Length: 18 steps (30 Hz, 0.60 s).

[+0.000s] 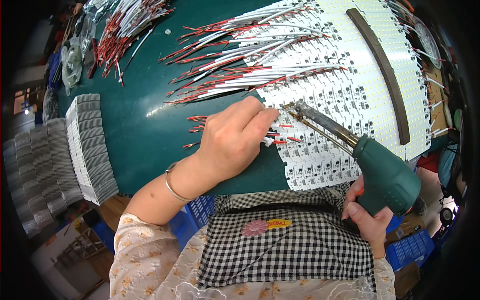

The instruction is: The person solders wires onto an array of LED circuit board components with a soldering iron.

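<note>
The left hand point(234, 137) lies knuckles-up near the centre of the green desk point(145, 125), its fingers closed narrow on a short white-sleeved lead with red wire ends point(274, 139), which it presses against the near edge of the white LED strip boards point(350, 95). The right hand point(367, 212) sits at about four o'clock from the left, wrapped tight round the grip of a green soldering gun point(387, 177). The gun's dark metal barrel point(320, 117) runs up toward ten o'clock, and its tip meets the boards just beside the left fingertips point(270, 115), touching or nearly touching the lead; the exact contact is too small to tell.

The boards lie overlapped in a fan that fills the desk from twelve to three o'clock. A long dark curved bar point(382, 67) rests across them. Leads already attached to the boards point(240, 60) stick out toward ten o'clock, red and white. A loose bundle of similar leads point(127, 30) lies at eleven o'clock, well apart from the hands. Stacks of grey-and-white strips point(87, 145) stand at nine o'clock on the desk's left edge. A thin metal bangle point(175, 187) circles the left wrist, and a black-and-white checked apron point(295, 245) covers the lap at six o'clock.
</note>
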Motion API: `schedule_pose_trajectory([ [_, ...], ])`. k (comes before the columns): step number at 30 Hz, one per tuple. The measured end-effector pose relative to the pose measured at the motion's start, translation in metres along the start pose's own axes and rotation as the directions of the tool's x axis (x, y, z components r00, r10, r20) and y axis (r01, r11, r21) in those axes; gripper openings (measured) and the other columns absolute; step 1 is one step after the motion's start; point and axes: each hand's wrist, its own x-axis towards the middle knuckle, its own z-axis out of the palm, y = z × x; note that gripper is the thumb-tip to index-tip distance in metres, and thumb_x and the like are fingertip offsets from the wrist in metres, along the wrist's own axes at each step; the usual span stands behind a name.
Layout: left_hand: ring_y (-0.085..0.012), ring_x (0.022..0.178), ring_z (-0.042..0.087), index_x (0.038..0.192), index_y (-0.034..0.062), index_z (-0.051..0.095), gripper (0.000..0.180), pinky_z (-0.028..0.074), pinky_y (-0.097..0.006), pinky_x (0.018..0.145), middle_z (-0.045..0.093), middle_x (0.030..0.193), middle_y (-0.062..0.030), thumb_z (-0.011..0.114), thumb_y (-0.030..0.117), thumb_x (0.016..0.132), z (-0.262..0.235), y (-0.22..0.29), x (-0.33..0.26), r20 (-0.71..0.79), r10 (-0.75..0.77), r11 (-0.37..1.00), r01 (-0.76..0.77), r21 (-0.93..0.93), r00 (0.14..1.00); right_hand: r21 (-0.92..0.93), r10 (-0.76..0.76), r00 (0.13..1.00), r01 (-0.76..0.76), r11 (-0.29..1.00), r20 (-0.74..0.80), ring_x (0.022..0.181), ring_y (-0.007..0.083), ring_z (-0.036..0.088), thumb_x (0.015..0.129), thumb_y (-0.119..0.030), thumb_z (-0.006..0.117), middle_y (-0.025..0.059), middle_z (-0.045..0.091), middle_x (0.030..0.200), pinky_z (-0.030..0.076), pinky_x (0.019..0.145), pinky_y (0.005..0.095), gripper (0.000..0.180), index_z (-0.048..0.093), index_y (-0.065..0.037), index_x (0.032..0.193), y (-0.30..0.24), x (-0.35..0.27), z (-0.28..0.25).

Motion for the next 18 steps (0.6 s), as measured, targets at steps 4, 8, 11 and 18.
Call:
schedule_pose_trajectory([
  [4,-0.0224,0.061,0.061,0.089,0.0017,0.066,0.038,0.048,-0.030,0.051,0.060,0.073,-0.0082,0.057,-0.015,0.055,-0.001,-0.002,0.001,0.008,-0.009,1.000,0.009,-0.026,1.000,-0.078,-0.079,0.990,0.089,0.993,0.115,0.062,0.0159,0.056,0.080,0.002,0.065,0.0136,0.054,0.088,0.050,0.050,0.0270,0.053,0.040,0.007,0.126,0.009,0.001,-0.006],
  [8,-0.0218,0.060,0.060,0.089,0.0019,0.066,0.039,0.047,-0.030,0.050,0.059,0.072,-0.0080,0.057,-0.015,0.055,0.000,-0.003,0.001,0.002,-0.009,0.999,0.009,-0.045,1.000,-0.114,-0.047,0.998,0.051,0.992,0.040,0.064,0.0162,0.056,0.080,0.003,0.063,0.0136,0.055,0.087,0.050,0.051,0.0271,0.054,0.039,0.007,0.128,0.006,0.000,0.001],
  [11,-0.0215,0.060,0.060,0.089,0.0024,0.066,0.039,0.047,-0.030,0.049,0.059,0.071,-0.0076,0.058,-0.015,0.055,-0.001,-0.003,0.002,-0.011,-0.009,0.999,0.008,-0.043,1.000,-0.230,-0.083,0.985,0.117,0.966,0.154,0.065,0.0161,0.057,0.079,0.003,0.064,0.0141,0.055,0.088,0.050,0.051,0.0269,0.052,0.041,0.006,0.126,0.011,0.000,-0.008],
  [18,-0.0217,0.058,0.058,0.091,0.0033,0.066,0.041,0.045,-0.030,0.048,0.058,0.071,-0.0070,0.059,-0.014,0.055,-0.002,-0.003,0.003,0.008,-0.003,0.999,0.003,-0.043,1.000,0.111,0.031,0.995,-0.021,0.994,-0.094,0.066,0.0157,0.057,0.079,0.000,0.071,0.0141,0.057,0.103,0.051,0.053,0.0272,0.051,0.048,0.009,0.124,-0.011,-0.001,0.003],
])
